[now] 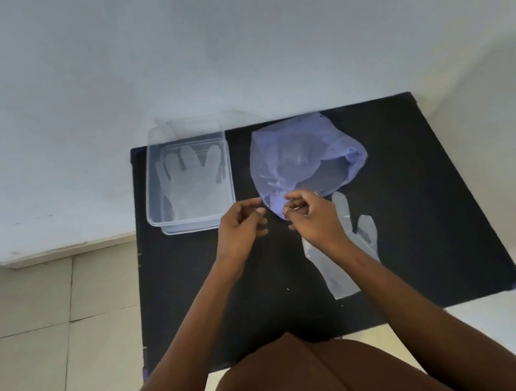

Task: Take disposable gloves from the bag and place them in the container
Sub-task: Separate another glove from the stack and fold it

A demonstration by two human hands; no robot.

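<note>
A: What's each grip doing?

B: The right hand (313,216) has its fingers curled in, pinching the near rim of the purple bag (304,156). The left hand (241,227) sits just beside it at its nine o'clock, fingers curled too. It seems to nip something thin and clear, but I cannot tell whether that is a glove edge or film from the bag.

A: Where are the gloves?

B: One clear glove (194,178) lies flat in the container (150,192), at ten o'clock from the hands. Another loose glove (359,239) lies on the black bench (438,199) at five o'clock, partly under the right wrist.

A: What could go wrong?

B: I'd judge the film is the trouble. Thin gloves cling, so two could come out together, or one could slip from a light pinch. Pulling with the bag held only at the rim may drag the whole bag toward the person. The right forearm could also sweep the loose glove off its spot.

A: Anything hidden?

B: The bag's contents are hazy through the plastic, so no count is possible. The container's far rim blurs into the pale wall behind it.
</note>
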